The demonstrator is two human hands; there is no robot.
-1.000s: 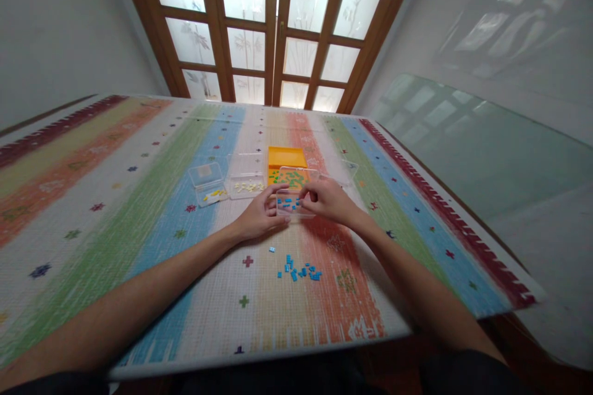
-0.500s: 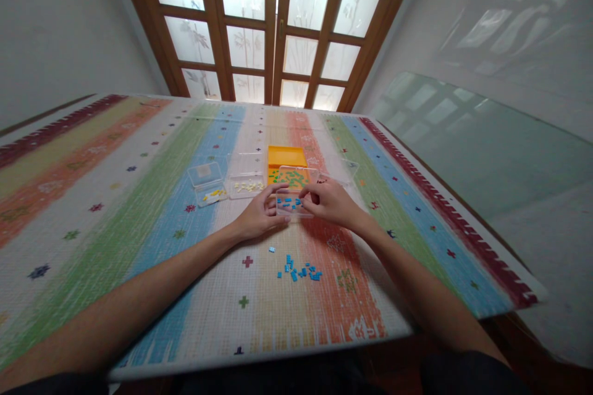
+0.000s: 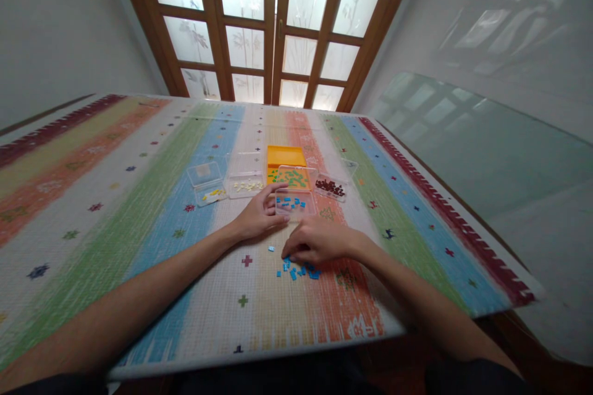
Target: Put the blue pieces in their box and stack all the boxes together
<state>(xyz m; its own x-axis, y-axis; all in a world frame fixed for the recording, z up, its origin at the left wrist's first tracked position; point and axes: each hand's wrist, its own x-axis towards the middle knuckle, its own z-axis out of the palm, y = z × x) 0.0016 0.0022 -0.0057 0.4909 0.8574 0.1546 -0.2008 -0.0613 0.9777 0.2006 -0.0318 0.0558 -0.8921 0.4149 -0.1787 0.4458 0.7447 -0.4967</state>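
View: head camera, looking forward and down along both forearms.
Left hand: the left hand (image 3: 259, 216) lay loosely spread on the counter, with the thumb at the far corner and the fingertips at the near edge of the clear box (image 3: 294, 203), touching its left end.
Right hand: the right hand (image 3: 315, 243) was palm down, its fingers curled onto the loose blue pieces (image 3: 299, 271). Whether it pinched one could not be told.
Where the pieces were: the loose ones lay in a small scatter on the striped mat (image 3: 139, 197), nearer the person than the clear box and apart from it. More blue pieces lay inside that box.
Doing it well: in my judgement the pieces were tiny and flat, so they called for a fingertip pinch on one or two at a time, lifted straight up so the rest were not flicked about. The left hand looked best kept against the box so it would not slide on the weave.
Boxes with pieces: five, namely the yellow box (image 3: 210, 193), the cream box (image 3: 248, 185), the green box (image 3: 291, 178), the clear box with blue, and the dark red box (image 3: 330, 187).
Orange tray: one orange tray (image 3: 285, 156), just behind the green box.
Loose blue pieces: roughly a dozen, too small to count exactly. One stray piece (image 3: 272, 249) lay to the left of the cluster.
Hands: two, both the person's own.
Behind: a wooden door with frosted panes (image 3: 273, 24).
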